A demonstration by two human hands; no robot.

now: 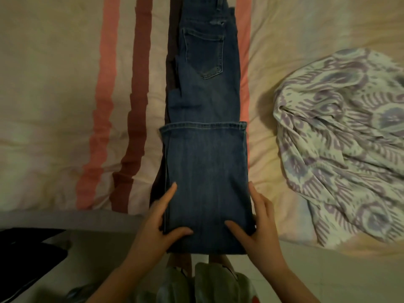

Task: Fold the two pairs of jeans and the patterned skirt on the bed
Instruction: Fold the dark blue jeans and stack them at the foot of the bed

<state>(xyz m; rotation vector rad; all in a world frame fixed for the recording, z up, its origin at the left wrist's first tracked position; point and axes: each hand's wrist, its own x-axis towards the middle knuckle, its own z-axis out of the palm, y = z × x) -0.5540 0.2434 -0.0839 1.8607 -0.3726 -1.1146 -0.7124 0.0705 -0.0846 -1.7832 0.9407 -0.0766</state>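
No brand, label or writing can be read anywhere in the head view, and no container shows. One pair of blue jeans [205, 132] lies lengthwise down the middle of the bed [54, 88], folded leg over leg with a back pocket facing up, and its leg ends are doubled back so that the hem runs straight across the garment about halfway along. A second, darker garment [172, 60] lies under it, only a narrow brownish strip showing along the left edge — whether this is the other pair of jeans cannot be told. One patterned skirt [341, 141], white with purple and blue figures, lies crumpled on the right side of the bed, well apart from the jeans. Two hands grip the near fold of the jeans, which overhangs the bed's edge: the left hand [159, 224] pinches the left edge with its thumb on top and fingers along the side, and the right hand [258, 221] does the same on the right edge. The sheet has pink and dark red stripes — three on the left.
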